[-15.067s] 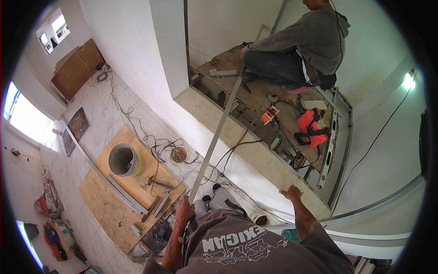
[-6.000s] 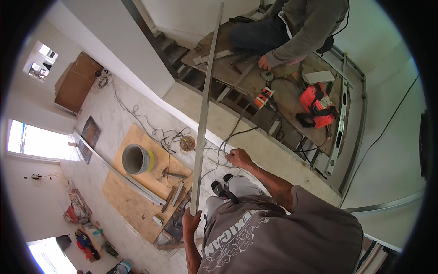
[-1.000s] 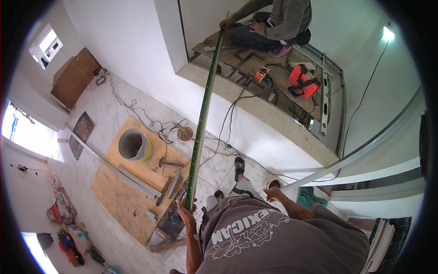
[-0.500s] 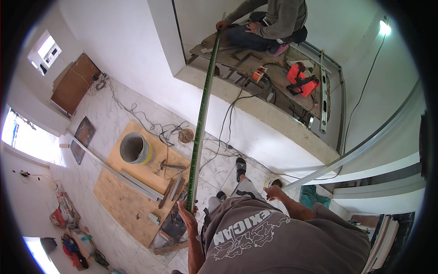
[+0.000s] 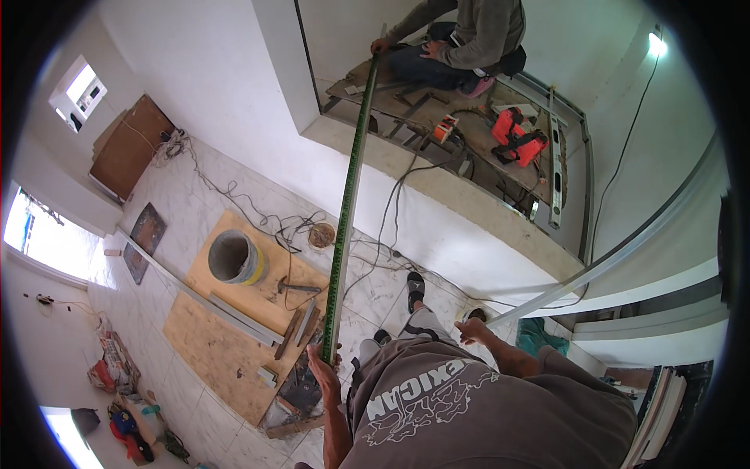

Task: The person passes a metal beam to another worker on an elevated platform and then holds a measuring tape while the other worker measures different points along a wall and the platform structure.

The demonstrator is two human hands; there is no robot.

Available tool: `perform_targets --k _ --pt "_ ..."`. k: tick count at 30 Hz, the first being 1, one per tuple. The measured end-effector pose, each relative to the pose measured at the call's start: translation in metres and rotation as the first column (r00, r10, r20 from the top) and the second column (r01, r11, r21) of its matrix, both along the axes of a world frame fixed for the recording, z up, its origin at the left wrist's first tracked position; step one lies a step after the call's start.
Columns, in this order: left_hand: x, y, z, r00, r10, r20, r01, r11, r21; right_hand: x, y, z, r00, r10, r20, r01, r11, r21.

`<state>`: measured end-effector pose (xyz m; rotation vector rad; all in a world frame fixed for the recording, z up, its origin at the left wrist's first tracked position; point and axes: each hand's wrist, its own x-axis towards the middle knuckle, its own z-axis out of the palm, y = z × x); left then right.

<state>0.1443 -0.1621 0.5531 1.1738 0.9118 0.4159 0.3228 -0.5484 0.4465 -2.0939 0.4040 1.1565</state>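
A long straight metal bar with a green, finely marked face [image 5: 344,211] runs from near my left side up to the raised platform. My left hand [image 5: 323,366] is closed around its near end, fingers partly hidden behind it. At the far end, a kneeling co-worker's hand [image 5: 379,46] rests on the bar. My right hand [image 5: 472,331] is closed low on my right, at the near end of a long pale grey metal bar [image 5: 558,291]. That bar stretches up to the far right and looks curved in this view.
On the platform lie a spirit level [image 5: 555,172], a red-orange bag [image 5: 517,139] and an orange tool [image 5: 445,127]. Left on the floor, a plywood sheet [image 5: 195,344] carries a bucket [image 5: 234,258], hammer [image 5: 298,287] and metal pieces. Black cables [image 5: 266,217] cross the tiles.
The green-faced bar's far end now shows slightly beyond the co-worker's hand. The view has shifted a little; my hands keep nearly the same places.
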Motion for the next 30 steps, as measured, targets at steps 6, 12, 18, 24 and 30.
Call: perform_targets --k 6,12,18,24,30 --pt "-0.002 0.003 -0.002 1.0 -0.01 -0.004 0.01 1.0 -0.008 0.006 0.007 0.006 0.999 0.013 -0.041 -0.013 1.0 0.009" --pt "-0.001 0.005 0.002 1.0 -0.027 -0.011 0.028 1.0 0.013 0.005 0.005 -0.001 0.999 0.038 -0.016 -0.038 0.999 0.014" --pt "-0.002 0.004 0.002 1.0 -0.014 0.004 0.014 1.0 0.013 0.004 0.002 -0.011 0.999 0.036 -0.005 -0.035 0.999 0.041" --pt "-0.001 0.003 0.002 1.0 -0.013 -0.014 0.013 0.999 0.034 0.002 0.003 -0.006 0.999 0.017 0.027 -0.018 0.999 0.032" --pt "-0.003 0.005 -0.006 1.0 -0.007 -0.011 0.008 1.0 0.022 0.003 0.004 -0.005 1.0 0.008 -0.006 -0.008 1.0 0.019"
